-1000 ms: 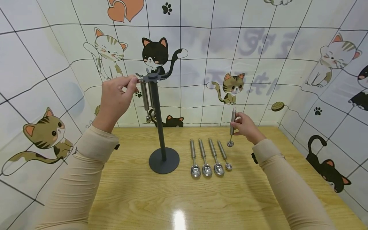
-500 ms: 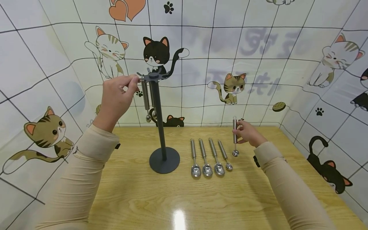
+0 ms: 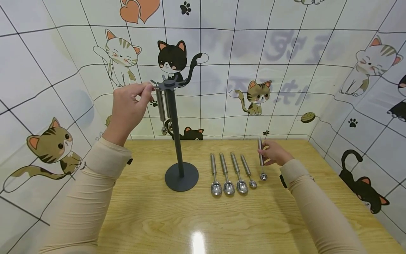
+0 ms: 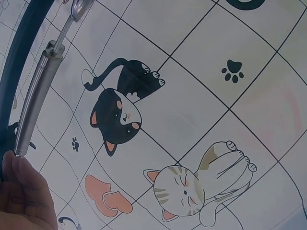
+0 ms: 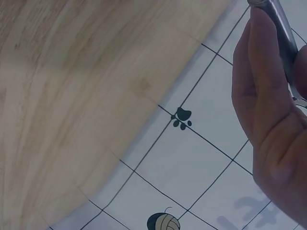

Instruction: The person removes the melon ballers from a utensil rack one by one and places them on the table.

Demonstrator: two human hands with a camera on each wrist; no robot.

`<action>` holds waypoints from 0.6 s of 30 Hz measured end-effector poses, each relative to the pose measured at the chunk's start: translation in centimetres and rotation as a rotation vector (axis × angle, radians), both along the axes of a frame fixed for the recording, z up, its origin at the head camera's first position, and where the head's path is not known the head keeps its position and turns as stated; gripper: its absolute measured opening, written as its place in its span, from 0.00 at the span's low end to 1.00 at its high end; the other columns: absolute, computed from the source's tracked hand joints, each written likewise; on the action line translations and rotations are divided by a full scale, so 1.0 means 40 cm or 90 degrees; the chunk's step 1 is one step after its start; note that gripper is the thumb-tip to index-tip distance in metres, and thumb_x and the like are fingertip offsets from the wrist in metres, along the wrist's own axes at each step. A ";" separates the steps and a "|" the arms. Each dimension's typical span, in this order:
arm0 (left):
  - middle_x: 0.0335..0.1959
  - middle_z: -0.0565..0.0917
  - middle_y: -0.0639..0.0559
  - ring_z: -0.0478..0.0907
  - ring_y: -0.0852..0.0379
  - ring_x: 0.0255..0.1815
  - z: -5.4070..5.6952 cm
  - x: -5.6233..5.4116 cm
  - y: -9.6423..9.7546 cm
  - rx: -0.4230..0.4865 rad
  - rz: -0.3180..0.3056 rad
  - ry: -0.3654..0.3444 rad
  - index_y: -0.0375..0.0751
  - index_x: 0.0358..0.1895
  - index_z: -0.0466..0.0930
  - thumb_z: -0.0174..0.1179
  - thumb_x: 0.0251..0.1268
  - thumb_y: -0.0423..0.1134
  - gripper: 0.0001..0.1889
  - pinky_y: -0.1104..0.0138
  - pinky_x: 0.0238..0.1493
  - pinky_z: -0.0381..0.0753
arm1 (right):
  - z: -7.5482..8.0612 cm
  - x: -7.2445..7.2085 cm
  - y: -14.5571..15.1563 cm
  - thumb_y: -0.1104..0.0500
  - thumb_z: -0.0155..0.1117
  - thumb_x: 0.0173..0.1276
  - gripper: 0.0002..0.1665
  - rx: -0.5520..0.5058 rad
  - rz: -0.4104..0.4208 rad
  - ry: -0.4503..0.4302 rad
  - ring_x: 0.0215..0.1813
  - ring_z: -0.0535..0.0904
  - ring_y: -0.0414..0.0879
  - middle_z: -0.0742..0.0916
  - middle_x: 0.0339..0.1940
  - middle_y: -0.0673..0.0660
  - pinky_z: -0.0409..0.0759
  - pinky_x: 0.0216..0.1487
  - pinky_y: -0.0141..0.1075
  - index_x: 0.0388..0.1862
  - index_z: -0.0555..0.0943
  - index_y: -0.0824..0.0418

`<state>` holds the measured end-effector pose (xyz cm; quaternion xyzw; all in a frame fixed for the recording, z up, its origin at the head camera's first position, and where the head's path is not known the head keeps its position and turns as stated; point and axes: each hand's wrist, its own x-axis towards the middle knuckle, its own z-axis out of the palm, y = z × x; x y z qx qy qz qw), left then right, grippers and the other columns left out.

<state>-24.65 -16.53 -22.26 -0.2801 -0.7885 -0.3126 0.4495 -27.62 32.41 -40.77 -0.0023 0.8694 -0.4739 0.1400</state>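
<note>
My right hand [image 3: 273, 152] pinches a small metal melon baller [image 3: 261, 151] by its handle, its round bowl low, right at the table. In the right wrist view, its silver handle [image 5: 280, 28] lies between thumb and fingers. Up at the left, my left hand [image 3: 130, 106] pinches the tip of a hook at the top of a dark metal rack [image 3: 177, 141]. Two small metal scoops [image 3: 161, 106] hang from the rack beside those fingers. The left wrist view shows one hanging handle [image 4: 38, 100] with its end right at the left fingertips [image 4: 18, 165].
Three larger ice cream scoops [image 3: 229, 187] and a smaller scoop [image 3: 252, 183] lie in a row on the wooden table [image 3: 158, 222], bowls toward me. The rack stands left of them on a round base [image 3: 171, 181]. A cat-printed wall covering [image 3: 215, 106] rises behind the table.
My right hand has lowered the melon baller and moved it slightly right, down to the table beside the row of scoops. The left hand stays at the rack's hook.
</note>
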 end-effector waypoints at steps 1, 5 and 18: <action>0.24 0.87 0.45 0.82 0.50 0.26 0.000 0.000 0.000 0.000 0.001 0.000 0.35 0.25 0.82 0.51 0.79 0.38 0.20 0.70 0.27 0.62 | -0.005 -0.002 0.002 0.60 0.51 0.82 0.18 0.002 0.000 -0.005 0.46 0.81 0.62 0.78 0.44 0.69 0.85 0.48 0.55 0.59 0.67 0.74; 0.24 0.87 0.45 0.82 0.50 0.27 0.001 0.003 0.001 0.001 0.005 -0.002 0.35 0.23 0.81 0.51 0.79 0.38 0.21 0.69 0.28 0.63 | -0.020 -0.011 0.009 0.60 0.51 0.82 0.20 0.011 0.005 -0.025 0.45 0.82 0.58 0.79 0.42 0.67 0.85 0.48 0.54 0.61 0.67 0.75; 0.24 0.87 0.46 0.82 0.51 0.27 0.006 0.004 0.002 -0.006 0.011 -0.009 0.35 0.24 0.82 0.50 0.80 0.39 0.21 0.69 0.28 0.63 | -0.070 -0.015 0.012 0.62 0.52 0.82 0.13 0.027 -0.010 -0.068 0.40 0.83 0.54 0.81 0.36 0.64 0.86 0.44 0.52 0.52 0.69 0.74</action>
